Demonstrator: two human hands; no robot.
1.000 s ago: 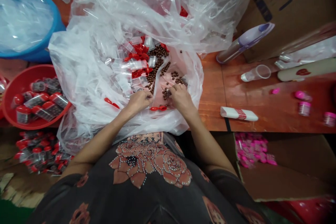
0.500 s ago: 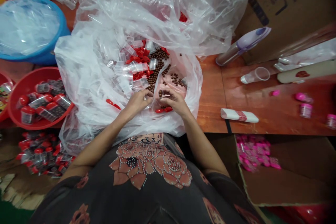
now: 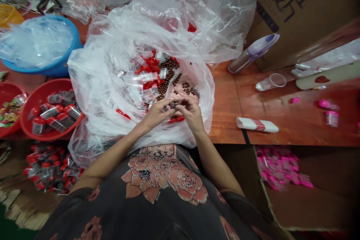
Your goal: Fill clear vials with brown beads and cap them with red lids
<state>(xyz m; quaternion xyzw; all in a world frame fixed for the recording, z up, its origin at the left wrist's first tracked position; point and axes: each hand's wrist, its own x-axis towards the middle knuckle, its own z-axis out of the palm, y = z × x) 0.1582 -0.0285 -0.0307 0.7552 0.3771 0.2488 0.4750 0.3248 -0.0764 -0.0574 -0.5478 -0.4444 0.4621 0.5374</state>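
Note:
My left hand (image 3: 156, 113) and my right hand (image 3: 190, 112) meet over the near edge of a big clear plastic sheet (image 3: 92, 78). Together they pinch a small clear tube (image 3: 174, 103) with brown beads inside, held between the fingertips. Just behind the hands lies a pile of brown beads (image 3: 166, 78), red caps (image 3: 149, 63) and empty clear tubes (image 3: 147, 77). Two red caps (image 3: 176, 119) rest on the plastic under my right hand.
A red bowl (image 3: 38, 92) of capped filled tubes sits at left, a blue basin (image 3: 60, 65) behind it. Right on the wooden table (image 3: 281, 112): a purple-lidded flask (image 3: 253, 52), a clear cup (image 3: 271, 81), a white tube (image 3: 257, 124), pink-capped jars. Cardboard boxes stand right.
Both hands lifted off the bead pile and came together, now holding the small tube between them. The camera tilted upward a little.

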